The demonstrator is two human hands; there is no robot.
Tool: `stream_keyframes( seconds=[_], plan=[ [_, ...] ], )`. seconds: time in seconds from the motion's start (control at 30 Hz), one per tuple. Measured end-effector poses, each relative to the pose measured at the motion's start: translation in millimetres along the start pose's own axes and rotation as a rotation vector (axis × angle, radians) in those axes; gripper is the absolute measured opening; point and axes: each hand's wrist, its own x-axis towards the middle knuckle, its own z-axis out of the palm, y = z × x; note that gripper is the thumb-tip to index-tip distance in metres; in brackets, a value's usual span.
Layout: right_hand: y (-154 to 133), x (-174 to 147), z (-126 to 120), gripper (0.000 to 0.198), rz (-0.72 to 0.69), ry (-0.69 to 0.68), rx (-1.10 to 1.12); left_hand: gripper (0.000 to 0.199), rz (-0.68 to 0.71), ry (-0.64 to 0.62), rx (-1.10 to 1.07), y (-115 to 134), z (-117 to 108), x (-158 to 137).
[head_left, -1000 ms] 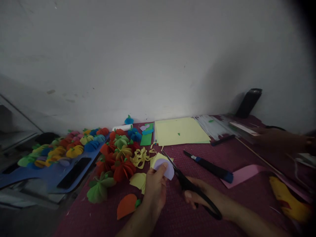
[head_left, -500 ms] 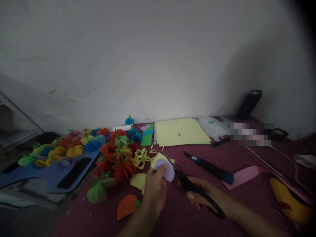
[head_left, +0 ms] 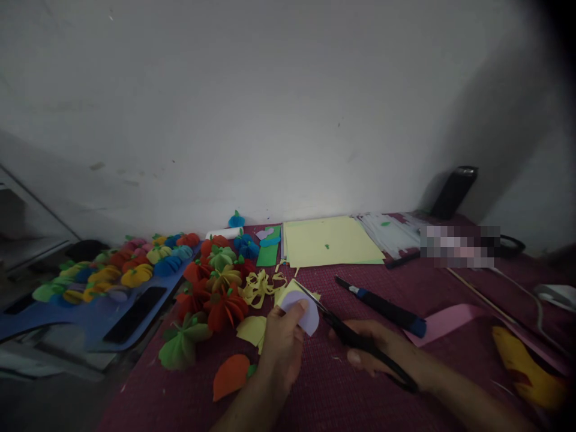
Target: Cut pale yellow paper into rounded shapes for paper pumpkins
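My left hand [head_left: 284, 339] pinches a rounded lilac paper piece [head_left: 309, 318] against a yellow sheet of paper [head_left: 288, 290] behind it, thumb on top. My right hand [head_left: 382, 345] is wrapped round the black handles of a pair of scissors [head_left: 355, 341]. The blades lie along the upper right edge of the lilac piece, over the yellow paper. Curly yellow paper strips [head_left: 257, 290] and a yellow scrap [head_left: 252, 331] rest left of my left hand. An orange folded paper piece [head_left: 230, 377] with a green tab lies near my left forearm.
Several folded paper pumpkins [head_left: 225, 309] crowd the left of the maroon tabletop [head_left: 315, 384]; more sit on a blue board [head_left: 90, 330] beside a dark phone-like slab [head_left: 135, 315]. A utility knife [head_left: 387, 309] lies beyond my right hand, near a pink strip [head_left: 450, 321]. Yellow sheets [head_left: 333, 240] lie by the wall.
The scissors and my right hand have shifted slightly right and down. The lilac piece has tilted a little, and my left hand stays in nearly the same place.
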Motion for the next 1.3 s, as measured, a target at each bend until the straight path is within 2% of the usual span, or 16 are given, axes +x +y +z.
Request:
stream_keyframes(
  seconds=[0.27, 0.6, 0.83, 1.07, 1.3],
  plan=[
    [0.6, 0.2, -1.6, 0.034, -0.015, -0.004, -0.047, 0.016, -0.014, 0.008, -0.004, 0.9, -0.3, -1.0],
    [-2.4, -1.4, -4.8, 0.031, -0.038, -0.015, -0.114, 0.014, -0.004, -0.041, -0.003, 0.7, -0.8, -0.7],
    [-7.0, -2.8, -6.2, 0.034, 0.056, -0.002, -0.141, 0.015, -0.022, -0.037, 0.014, 2.1, -2.1, -1.2],
    [-2.3, -4.5, -13.4, 0.036, -0.037, -0.090, -0.106, 0.014, -0.052, -0.094, 0.066, 0.0, -5.9, -0.3],
    [-5.4, -4.5, -14.3, 0.035, -0.040, -0.115, -0.087, 0.014, -0.079, -0.133, 0.103, -4.6, -6.5, -1.3]
  ],
)
